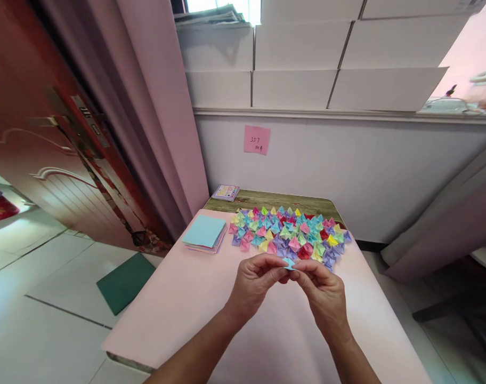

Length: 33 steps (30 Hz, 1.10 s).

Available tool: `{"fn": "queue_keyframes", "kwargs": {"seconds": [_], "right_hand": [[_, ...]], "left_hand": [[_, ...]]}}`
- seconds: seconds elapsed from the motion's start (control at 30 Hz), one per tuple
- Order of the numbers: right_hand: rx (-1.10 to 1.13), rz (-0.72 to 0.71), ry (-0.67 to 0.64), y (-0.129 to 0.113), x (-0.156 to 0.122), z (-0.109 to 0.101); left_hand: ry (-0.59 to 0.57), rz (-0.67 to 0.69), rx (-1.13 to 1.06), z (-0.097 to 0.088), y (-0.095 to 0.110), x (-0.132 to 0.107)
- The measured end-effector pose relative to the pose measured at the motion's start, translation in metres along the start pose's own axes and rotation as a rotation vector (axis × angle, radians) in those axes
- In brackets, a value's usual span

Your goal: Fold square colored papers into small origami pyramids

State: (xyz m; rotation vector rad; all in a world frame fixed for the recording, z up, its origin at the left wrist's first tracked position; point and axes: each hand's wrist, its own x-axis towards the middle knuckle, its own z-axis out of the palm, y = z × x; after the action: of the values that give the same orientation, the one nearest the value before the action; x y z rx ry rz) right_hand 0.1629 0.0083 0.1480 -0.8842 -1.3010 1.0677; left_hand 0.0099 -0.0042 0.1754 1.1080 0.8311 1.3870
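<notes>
A small folded piece of light blue origami paper [289,263] is pinched between both hands above the table. My left hand [256,282] grips its left side with thumb and fingertips. On its right side, my right hand [323,288] holds it the same way. Just beyond the hands spreads a dense group of folded paper pieces [285,232] in pink, yellow, blue, purple, green and red. To their left lies a stack of square paper sheets [205,232], light blue on top. My fingers hide part of the piece they hold.
A pink cover [179,320] lies over the wooden table [307,202]. At the back left corner sits a small pack of printed paper [226,192]. A pink note [257,140] is stuck on the wall. White boxes [294,88] line the ledge. A green board [126,282] rests on the floor.
</notes>
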Motion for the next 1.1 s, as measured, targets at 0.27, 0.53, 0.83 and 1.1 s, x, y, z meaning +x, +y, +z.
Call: {"fn": "queue_keyframes", "kwargs": {"seconds": [0.27, 0.53, 0.83, 1.1], "right_hand": [[-0.191, -0.027, 0.086, -0.004, -0.007, 0.0], [-0.141, 0.052, 0.039, -0.014, -0.007, 0.007], [0.03, 0.172, 0.092, -0.017, -0.003, 0.012], [0.01, 0.148, 0.083, -0.006, -0.005, 0.013]], "left_hand": [[0.059, 0.159, 0.151, 0.003, -0.002, -0.002], [0.126, 0.116, 0.107, 0.012, -0.006, -0.006], [0.17, -0.057, -0.08, 0.015, 0.001, 0.0], [0.17, -0.076, -0.067, 0.013, 0.001, 0.001]]}}
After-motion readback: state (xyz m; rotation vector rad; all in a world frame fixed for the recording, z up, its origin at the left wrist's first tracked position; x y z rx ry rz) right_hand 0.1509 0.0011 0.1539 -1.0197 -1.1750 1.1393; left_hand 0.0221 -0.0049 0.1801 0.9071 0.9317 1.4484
